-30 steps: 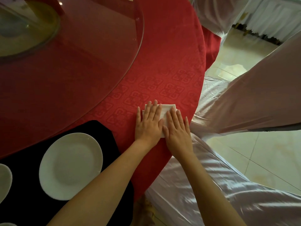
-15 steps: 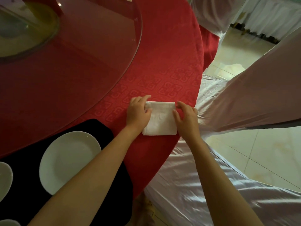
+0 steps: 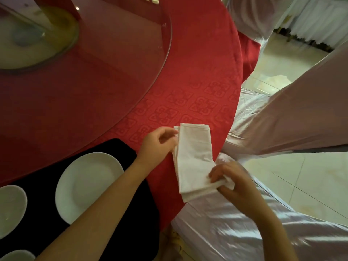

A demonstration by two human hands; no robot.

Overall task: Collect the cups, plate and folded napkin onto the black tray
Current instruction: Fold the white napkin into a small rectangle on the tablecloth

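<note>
A white folded napkin lies as a long strip at the near edge of the red table. My right hand pinches its near end, which sticks out past the table edge. My left hand touches the napkin's left side with curled fingers. The black tray sits at the lower left under my left forearm. A white plate lies on the tray. Parts of two more white dishes show at the tray's left edge.
A glass turntable covers the table's middle, over the red cloth. Chairs in shiny pale covers stand close against the table edge at right and below. A tiled floor shows between them.
The hands went from pressing flat on the napkin to gripping its sides. Now the napkin is a longer strip, and my right hand has pulled its near end toward me.
</note>
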